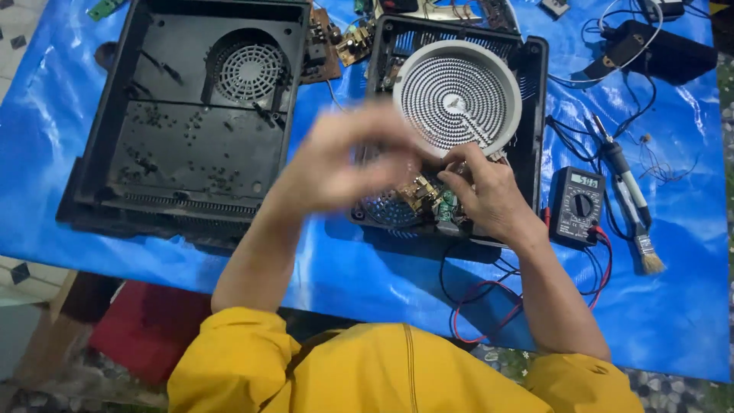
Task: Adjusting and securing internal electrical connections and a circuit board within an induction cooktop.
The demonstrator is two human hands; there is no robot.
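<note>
Yellow sleeves [397, 371] frame the view as the circuit board [425, 196] is pinched by the right hand [483, 197], while the blurred left hand [348, 157] is held loosely open above the open cooker housing [535, 99].

Left hand [348, 157] blurred, right hand [482, 191] curled.

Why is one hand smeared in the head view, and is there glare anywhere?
Head view: the left hand is motion-blurred, its fingers indistinct, while the right hand, at the circuit board, is sharp. The blue tarp shows soft white sheen in patches. The round heating coil, multimeter and brush are in focus; lighting is even, shadows faint.
</note>
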